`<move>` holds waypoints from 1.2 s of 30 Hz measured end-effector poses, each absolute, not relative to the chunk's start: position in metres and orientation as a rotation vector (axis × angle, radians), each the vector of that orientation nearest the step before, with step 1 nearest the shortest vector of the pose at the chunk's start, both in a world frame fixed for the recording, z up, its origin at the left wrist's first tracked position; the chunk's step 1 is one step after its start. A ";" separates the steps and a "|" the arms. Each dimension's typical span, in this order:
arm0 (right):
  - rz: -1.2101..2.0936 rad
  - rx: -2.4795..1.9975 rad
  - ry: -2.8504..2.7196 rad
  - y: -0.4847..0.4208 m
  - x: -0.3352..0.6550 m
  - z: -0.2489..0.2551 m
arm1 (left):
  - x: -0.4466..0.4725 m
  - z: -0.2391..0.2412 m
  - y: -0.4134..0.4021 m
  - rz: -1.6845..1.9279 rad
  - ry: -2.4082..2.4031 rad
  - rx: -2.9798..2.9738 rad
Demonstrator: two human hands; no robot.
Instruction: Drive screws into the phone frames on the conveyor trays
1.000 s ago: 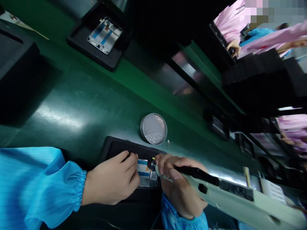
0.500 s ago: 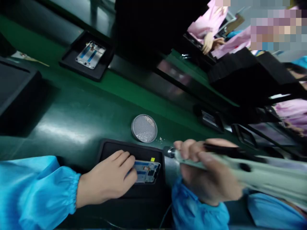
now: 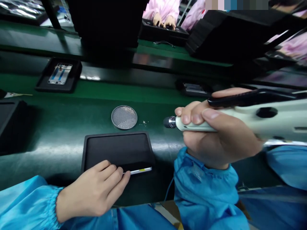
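My left hand (image 3: 96, 190) pinches the near end of a thin phone frame (image 3: 140, 170) and tilts it up on edge at the front of a black foam tray (image 3: 117, 150). My right hand (image 3: 216, 131) is wrapped round a pale green electric screwdriver (image 3: 251, 119). The screwdriver is held level above the green belt, with its metal tip (image 3: 169, 122) pointing left, to the right of the tray. A round perforated screw dish (image 3: 124, 117) lies just behind the tray, and a few loose screws (image 3: 144, 122) lie beside it.
Another black tray holding a phone frame (image 3: 59, 73) sits on the belt at the back left. A dark block (image 3: 11, 124) stands at the left edge. Other people in pink sleeves work on a black tray (image 3: 163, 30) across the line. Dark fixtures (image 3: 194, 88) line the far side of the belt.
My right hand has lifted the screwdriver off the phone frame and drawn it to the right. My left hand has slid to the tray's front and tipped the frame up on edge.
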State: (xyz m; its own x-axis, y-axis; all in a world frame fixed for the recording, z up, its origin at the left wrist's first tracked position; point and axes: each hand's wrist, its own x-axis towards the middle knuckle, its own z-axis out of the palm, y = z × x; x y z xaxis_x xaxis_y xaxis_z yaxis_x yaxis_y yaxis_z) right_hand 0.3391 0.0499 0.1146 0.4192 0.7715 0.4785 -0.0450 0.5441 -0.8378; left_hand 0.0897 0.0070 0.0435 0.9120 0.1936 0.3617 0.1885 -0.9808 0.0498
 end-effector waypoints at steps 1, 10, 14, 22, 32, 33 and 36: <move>0.594 -0.845 -1.009 0.050 0.340 0.115 | 0.089 0.044 0.007 0.579 0.302 3.054; 0.591 -0.804 -0.944 0.049 0.342 0.116 | 0.089 0.048 0.009 0.568 0.278 3.102; 0.583 -0.794 -0.969 0.050 0.342 0.114 | 0.091 0.048 0.009 0.560 0.279 3.115; 0.550 -0.789 -0.994 0.052 0.340 0.109 | 0.097 0.050 0.010 0.385 0.309 3.180; 0.617 -0.795 -0.932 0.054 0.337 0.114 | 0.100 0.054 0.010 0.301 0.304 3.061; 0.620 -0.791 -0.932 0.055 0.337 0.114 | 0.099 0.054 0.010 0.300 0.301 3.058; 0.623 -0.768 -0.939 0.054 0.338 0.112 | 0.100 0.055 0.011 0.293 0.286 3.055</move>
State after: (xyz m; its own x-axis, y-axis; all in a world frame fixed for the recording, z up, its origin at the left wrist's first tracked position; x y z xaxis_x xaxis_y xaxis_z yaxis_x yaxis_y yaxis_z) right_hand 0.3380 0.0543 0.1120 0.4580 0.7551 0.4692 -0.1388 0.5821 -0.8012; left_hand 0.0997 0.0108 0.0552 0.9647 0.1892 0.1830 0.1780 -0.9811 0.0763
